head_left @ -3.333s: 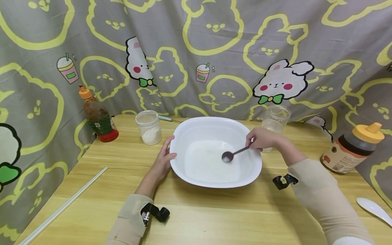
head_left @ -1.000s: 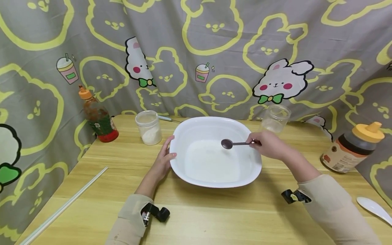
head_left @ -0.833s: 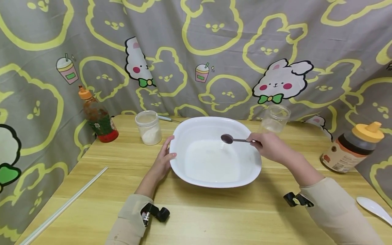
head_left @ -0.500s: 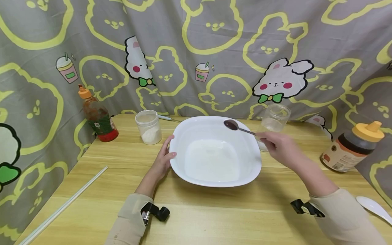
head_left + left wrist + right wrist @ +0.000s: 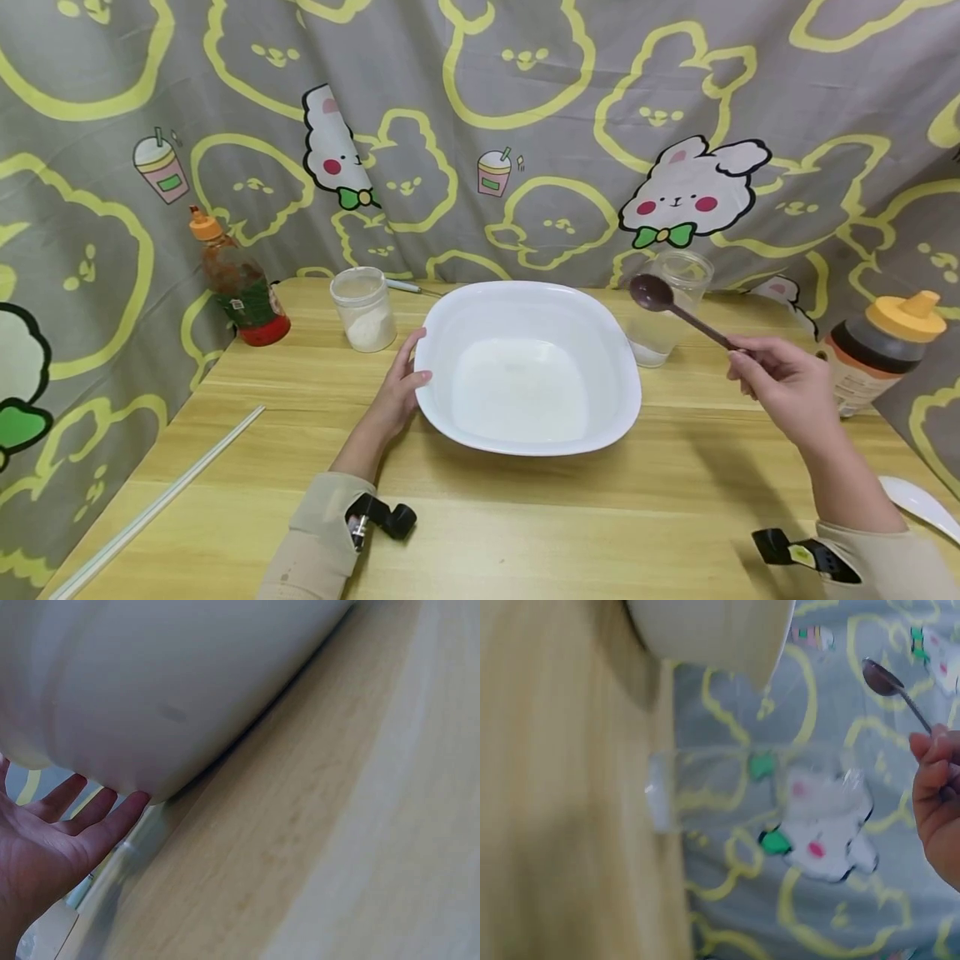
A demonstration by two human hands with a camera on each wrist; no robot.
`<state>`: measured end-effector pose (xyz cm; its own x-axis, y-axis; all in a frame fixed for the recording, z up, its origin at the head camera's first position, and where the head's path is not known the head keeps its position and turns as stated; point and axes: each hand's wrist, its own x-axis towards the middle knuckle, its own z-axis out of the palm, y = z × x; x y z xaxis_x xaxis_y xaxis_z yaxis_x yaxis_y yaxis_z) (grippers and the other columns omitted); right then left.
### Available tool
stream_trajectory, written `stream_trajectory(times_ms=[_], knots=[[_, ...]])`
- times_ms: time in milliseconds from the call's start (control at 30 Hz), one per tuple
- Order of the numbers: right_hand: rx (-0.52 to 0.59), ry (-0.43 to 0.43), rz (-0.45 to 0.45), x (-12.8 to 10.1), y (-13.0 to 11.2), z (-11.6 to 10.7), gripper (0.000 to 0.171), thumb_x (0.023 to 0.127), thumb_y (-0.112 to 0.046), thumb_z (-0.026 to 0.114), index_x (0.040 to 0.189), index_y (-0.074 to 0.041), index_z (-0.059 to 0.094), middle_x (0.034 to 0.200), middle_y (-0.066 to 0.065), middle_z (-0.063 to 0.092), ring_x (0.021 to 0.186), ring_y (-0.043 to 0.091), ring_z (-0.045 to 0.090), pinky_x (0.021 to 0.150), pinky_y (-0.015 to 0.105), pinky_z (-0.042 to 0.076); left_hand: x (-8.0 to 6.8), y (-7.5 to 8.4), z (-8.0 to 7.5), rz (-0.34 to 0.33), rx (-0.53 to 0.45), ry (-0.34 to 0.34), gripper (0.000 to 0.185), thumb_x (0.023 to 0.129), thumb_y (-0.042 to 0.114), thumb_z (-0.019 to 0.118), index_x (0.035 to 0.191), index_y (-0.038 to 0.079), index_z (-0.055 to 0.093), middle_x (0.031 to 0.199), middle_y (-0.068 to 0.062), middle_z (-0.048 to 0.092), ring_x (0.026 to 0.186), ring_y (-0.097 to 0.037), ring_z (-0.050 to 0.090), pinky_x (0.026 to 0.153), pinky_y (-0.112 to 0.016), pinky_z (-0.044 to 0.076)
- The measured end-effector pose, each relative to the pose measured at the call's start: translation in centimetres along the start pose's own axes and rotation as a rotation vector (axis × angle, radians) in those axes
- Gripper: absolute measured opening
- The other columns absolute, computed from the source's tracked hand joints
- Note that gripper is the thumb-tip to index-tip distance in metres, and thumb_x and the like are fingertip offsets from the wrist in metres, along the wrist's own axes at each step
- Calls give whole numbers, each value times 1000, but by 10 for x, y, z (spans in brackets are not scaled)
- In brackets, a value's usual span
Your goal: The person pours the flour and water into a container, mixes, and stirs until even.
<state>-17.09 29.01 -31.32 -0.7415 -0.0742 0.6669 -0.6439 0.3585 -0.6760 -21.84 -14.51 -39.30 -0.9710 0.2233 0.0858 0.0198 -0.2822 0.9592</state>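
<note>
A white basin (image 5: 517,312) stands mid-table, with a shallow whitish layer, perhaps liquid, at its bottom. My left hand (image 5: 396,390) rests against its left side; in the left wrist view the extended fingers (image 5: 97,814) touch the outer wall below the rim. Right of the basin, my right hand (image 5: 795,387) pinches a dark brown spoon (image 5: 651,293) by its handle. The spoon's bowl hangs in the air in front of a clear jar (image 5: 652,342), partly covering it. In the right wrist view, the jar appears between basin and hand, with a little white stuff at its bottom.
A jar of white powder (image 5: 369,325) and a red sauce bottle (image 5: 243,292) stand back left, with a thin-handled tool (image 5: 405,287) behind. Chopsticks (image 5: 161,500) lie left. A dark sauce bottle (image 5: 877,350) and white spoon (image 5: 918,504) are at right. A patterned curtain (image 5: 525,225) backs the table.
The brown spoon was low in the basin; my right hand has lifted it out and carried it right, toward the clear jar. My left hand stays at the basin's side.
</note>
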Motion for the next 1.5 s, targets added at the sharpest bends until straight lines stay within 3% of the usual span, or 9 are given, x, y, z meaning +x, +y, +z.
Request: stream_trajectory(times_ms=[133, 300, 367, 467, 600, 833, 1000, 1233, 1500], knots=[[233, 4, 145, -21, 55, -25, 24, 78, 13, 50, 101, 17, 53, 63, 13, 58, 47, 15, 47, 35, 25, 35, 1, 0, 0, 8, 3, -3, 68, 76, 9, 48, 136, 21, 20, 130, -19, 28, 100, -28, 45, 70, -34, 48], [428, -26, 268, -52, 132, -50, 30, 81, 10, 48, 111, 15, 48, 68, 14, 59, 49, 14, 48, 35, 23, 36, 1, -1, 1, 12, -4, -5, 68, 76, 9, 48, 136, 22, 20, 130, -16, 30, 96, -19, 49, 70, -33, 48], [488, -61, 334, -57, 130, -49, 30, 83, 6, 47, 112, 11, 48, 69, 12, 59, 50, 13, 48, 34, 25, 34, 1, -1, 0, 13, -4, -9, 68, 76, 9, 47, 136, 22, 20, 130, -16, 30, 96, -19, 49, 70, -33, 49], [598, -139, 407, -57, 101, -40, 28, 85, 9, 41, 110, 4, 54, 69, 10, 58, 51, 10, 48, 35, 23, 33, 0, 0, 0, 14, -5, -13, 69, 76, 8, 48, 137, 21, 19, 130, -17, 29, 98, -23, 48, 70, -34, 49], [586, -220, 484, -58, 78, -33, 32, 87, 8, 37, 104, -7, 60, 69, 5, 58, 53, 5, 48, 36, 19, 32, -1, 1, 0, 11, -6, -15, 69, 76, 8, 48, 137, 21, 18, 131, -18, 28, 102, -28, 45, 71, -34, 48], [578, -253, 562, -69, 92, -36, 32, 88, 6, 37, 100, -10, 61, 69, 3, 59, 53, 3, 48, 39, 15, 35, -1, 2, 0, 6, -2, 6, 68, 76, 7, 47, 136, 21, 20, 130, -18, 28, 98, -22, 47, 71, -33, 48], [623, -257, 610, -77, 101, -36, 31, 89, 5, 36, 101, -9, 61, 69, 4, 59, 54, 5, 49, 42, 15, 39, -1, 2, 0, 4, -5, -1, 68, 75, 8, 47, 136, 21, 19, 131, -18, 27, 103, -31, 42, 70, -33, 48], [460, -222, 683, -80, 103, -34, 25, 87, -1, 45, 98, -14, 63, 68, 4, 59, 53, 7, 48, 41, 17, 39, 0, 1, 0, 8, 2, 4, 69, 75, 8, 47, 137, 21, 19, 130, -18, 29, 103, -34, 42, 68, -34, 49], [43, -194, 748, -77, 98, -28, 16, 81, -17, 58, 90, -28, 65, 60, 1, 55, 46, 6, 43, 37, 20, 37, 0, 0, -1, 3, 6, 5, 69, 75, 9, 48, 136, 22, 19, 130, -19, 28, 107, -40, 36, 75, -44, 45]])
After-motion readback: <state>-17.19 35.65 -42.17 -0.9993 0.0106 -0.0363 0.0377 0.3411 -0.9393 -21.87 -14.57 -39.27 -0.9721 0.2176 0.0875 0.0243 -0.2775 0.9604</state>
